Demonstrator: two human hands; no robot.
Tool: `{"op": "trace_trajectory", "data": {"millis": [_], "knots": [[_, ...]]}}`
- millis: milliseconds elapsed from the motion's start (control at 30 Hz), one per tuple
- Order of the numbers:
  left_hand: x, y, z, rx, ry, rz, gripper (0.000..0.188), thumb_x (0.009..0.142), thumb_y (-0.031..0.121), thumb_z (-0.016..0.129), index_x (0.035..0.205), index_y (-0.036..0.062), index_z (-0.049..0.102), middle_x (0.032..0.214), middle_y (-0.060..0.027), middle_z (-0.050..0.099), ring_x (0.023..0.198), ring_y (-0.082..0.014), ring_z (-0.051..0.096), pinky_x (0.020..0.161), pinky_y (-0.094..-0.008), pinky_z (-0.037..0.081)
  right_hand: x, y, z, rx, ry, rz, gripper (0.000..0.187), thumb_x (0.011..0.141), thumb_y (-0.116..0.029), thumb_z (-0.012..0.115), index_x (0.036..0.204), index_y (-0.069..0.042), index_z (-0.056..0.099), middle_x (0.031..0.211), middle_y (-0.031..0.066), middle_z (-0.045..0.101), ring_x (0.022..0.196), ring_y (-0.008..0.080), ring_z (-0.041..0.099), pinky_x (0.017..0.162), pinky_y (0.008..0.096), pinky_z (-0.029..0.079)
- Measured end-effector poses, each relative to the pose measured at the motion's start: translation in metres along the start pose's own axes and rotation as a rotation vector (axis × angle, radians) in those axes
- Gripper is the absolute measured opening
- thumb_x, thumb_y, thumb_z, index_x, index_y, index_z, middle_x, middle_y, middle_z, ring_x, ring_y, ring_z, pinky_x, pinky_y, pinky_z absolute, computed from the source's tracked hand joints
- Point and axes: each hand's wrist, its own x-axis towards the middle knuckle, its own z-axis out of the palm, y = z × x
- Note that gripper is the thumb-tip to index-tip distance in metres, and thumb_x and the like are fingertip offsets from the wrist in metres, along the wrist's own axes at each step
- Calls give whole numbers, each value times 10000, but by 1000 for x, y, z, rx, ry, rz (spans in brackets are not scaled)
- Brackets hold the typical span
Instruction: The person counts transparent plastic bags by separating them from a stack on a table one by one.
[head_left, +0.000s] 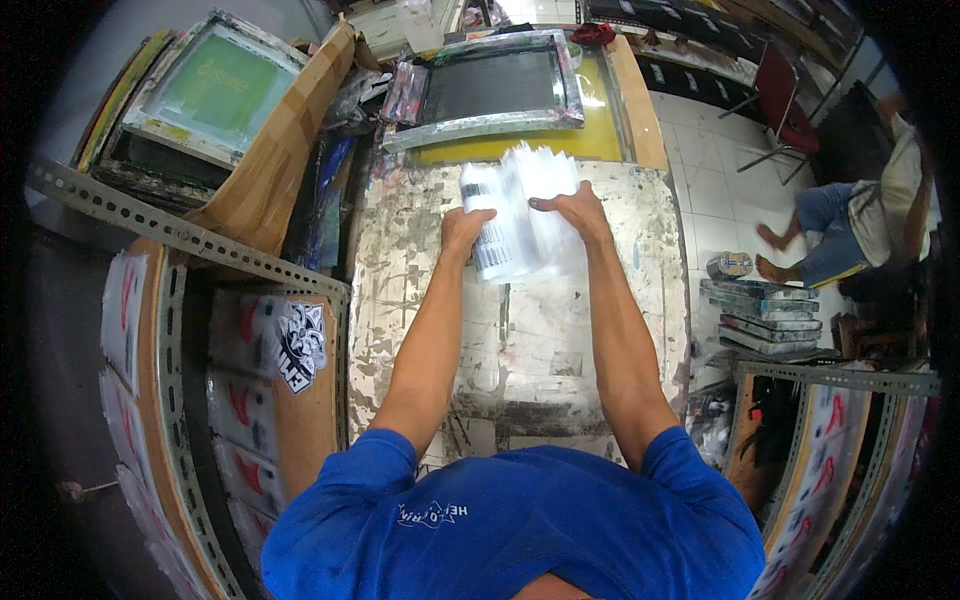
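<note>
Above the worn, paint-stained worktable (410,300) I hold a stack of thin whitish sheets (520,235), perhaps plastic bags, by its two sides. My left hand (466,228) is closed on the left edge, its thumb on top beside rows of small dark print. On the right edge, my right hand (578,211) grips with its dark-tipped thumb over the stack. The sheets are bent, fanned at the far edge and smeared by motion. My fingers beneath are hidden.
A framed printing screen (490,85) lies on a yellow surface beyond the worktable. More screens (215,90) lean at the left beside cardboard (270,150). Slotted metal racks (190,225) flank me. At right, a person (870,215) sits near stacked frames (765,315) and a red chair (780,100).
</note>
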Motion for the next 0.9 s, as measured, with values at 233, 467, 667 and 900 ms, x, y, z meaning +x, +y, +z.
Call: {"op": "trace_trajectory", "data": {"millis": [233,467,667,900], "knots": [[-11,4,14,-28,77,153,357,702,166,741,968,-50,641,895,-166,686,778,-235,673,691,-351,538,17,23,12,274,-144,-40,827,564,-202,895,1193,153,491,1081,237,640,1002,282,630,874,351,494],[-18,-10,15,-93,147,281,331,701,167,733,951,-33,650,876,-161,684,778,-252,659,708,-363,519,-9,6,16,373,-138,-122,902,481,-181,920,1186,132,452,1052,210,638,1027,272,611,923,332,470],[-29,-15,11,-38,235,333,329,707,171,737,944,-38,645,878,-183,685,801,-279,656,748,-381,504,-11,6,16,407,-266,-163,835,485,-132,920,1179,80,507,1037,160,658,1007,258,616,918,333,471],[-115,10,15,-173,424,561,334,785,125,707,1041,-41,571,965,-187,657,883,-259,633,824,-382,487,-88,-13,3,385,-106,-551,1050,448,-176,962,1323,16,413,1193,147,600,1139,258,558,994,361,438]]}}
